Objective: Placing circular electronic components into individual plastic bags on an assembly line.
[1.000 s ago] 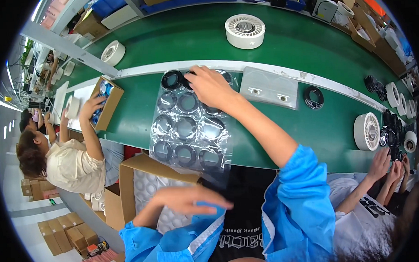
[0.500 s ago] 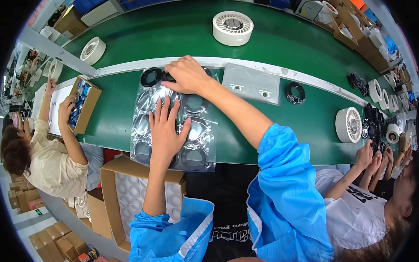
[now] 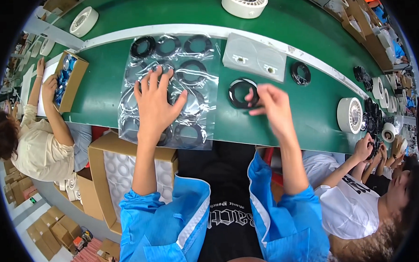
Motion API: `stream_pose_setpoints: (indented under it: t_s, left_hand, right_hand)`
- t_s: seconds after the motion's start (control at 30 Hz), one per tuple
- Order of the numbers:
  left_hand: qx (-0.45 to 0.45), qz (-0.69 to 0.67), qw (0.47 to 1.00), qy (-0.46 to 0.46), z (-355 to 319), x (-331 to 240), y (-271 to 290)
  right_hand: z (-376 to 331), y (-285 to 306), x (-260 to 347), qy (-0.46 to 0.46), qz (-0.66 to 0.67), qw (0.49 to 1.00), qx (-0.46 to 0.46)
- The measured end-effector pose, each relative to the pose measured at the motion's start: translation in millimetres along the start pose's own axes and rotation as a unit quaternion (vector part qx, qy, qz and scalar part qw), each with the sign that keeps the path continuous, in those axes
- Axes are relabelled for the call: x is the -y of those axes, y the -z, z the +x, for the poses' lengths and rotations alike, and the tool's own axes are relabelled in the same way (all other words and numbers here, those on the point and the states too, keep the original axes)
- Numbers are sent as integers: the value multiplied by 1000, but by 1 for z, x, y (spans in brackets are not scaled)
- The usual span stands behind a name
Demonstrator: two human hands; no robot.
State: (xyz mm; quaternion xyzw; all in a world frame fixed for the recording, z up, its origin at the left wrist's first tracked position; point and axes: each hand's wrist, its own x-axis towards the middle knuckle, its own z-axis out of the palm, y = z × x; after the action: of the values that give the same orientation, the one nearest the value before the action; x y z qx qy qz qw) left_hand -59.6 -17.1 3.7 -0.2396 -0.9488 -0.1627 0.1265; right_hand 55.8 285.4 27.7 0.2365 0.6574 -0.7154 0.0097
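My left hand [image 3: 156, 103] lies spread on a clear plastic sheet [image 3: 213, 84], pressing it to the green bench. Black rings show on or beneath the sheet in rows, among them a ring at the upper left [image 3: 143, 47] and another at the upper right [image 3: 197, 45]. To the right of the sheet, my right hand [image 3: 275, 111] pinches a glossy black ring [image 3: 236, 102] by its right rim. One fingertip reaches into the ring's hole; motion slightly blurs the hand. Just beyond is a pale translucent plate [image 3: 253, 53] with two round outlines.
Another black ring [image 3: 300, 73] lies right of the plate. White round fan-like units stand at the far side [image 3: 244, 4] and right [image 3: 349, 115]. A carton with white padding [image 3: 98, 181] sits below the bench edge. Co-workers work at left [image 3: 39, 151] and right [image 3: 345, 195].
My right hand has left the sheet's top row and moved right and nearer, with a black ring now at its fingers. My left hand stays spread on the sheet. The view has shifted.
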Motion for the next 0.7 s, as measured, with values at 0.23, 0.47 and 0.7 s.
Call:
stream_pose_setpoints:
  t_s: [0.23,0.47,0.7]
  left_hand:
    - [18,16,1000,-1,0,7,1]
    - [25,-11,1000,-6,10,6,7]
    - [-77,-169,981,54,27,20,11]
  right_hand:
    - [-66,0,-11,56,-376,918,-112]
    - [-45,-1,-14,318,-442,839,20]
    - [-37,-8,-3,250,-445,858,61]
